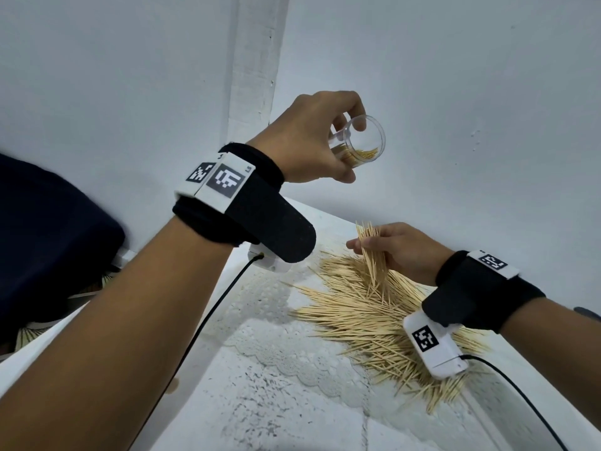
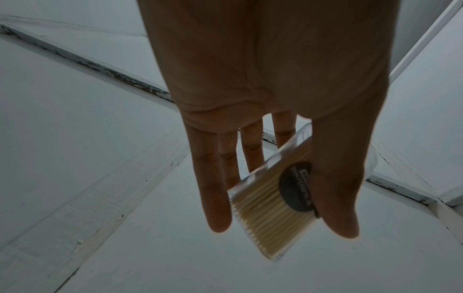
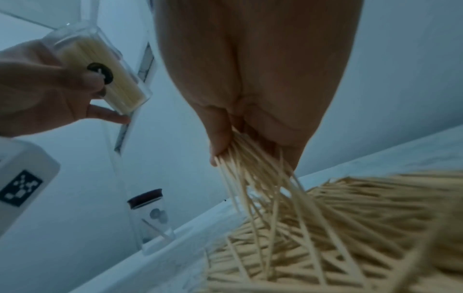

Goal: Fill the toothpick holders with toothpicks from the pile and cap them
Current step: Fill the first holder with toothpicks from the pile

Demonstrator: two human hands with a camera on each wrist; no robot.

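My left hand (image 1: 320, 139) holds a clear toothpick holder (image 1: 361, 143) up in the air, tilted, its open mouth toward me. The holder (image 2: 270, 200) is partly filled with toothpicks and carries a dark round label (image 2: 295, 188); thumb and fingers grip its sides. Lower right, my right hand (image 1: 395, 247) pinches a bundle of toothpicks (image 1: 374, 255) just above the pile (image 1: 367, 314) on the table. The bundle (image 3: 253, 172) fans out downward from my fingers. The left hand with the holder (image 3: 105, 71) also shows in the right wrist view.
A second clear holder with a dark cap (image 3: 150, 216) stands at the table's back edge by the wall. The table has a white lace-edged cover (image 1: 292, 362). Cables (image 1: 201, 323) run from both wrist cameras. A dark cloth shape (image 1: 48, 239) sits at the left.
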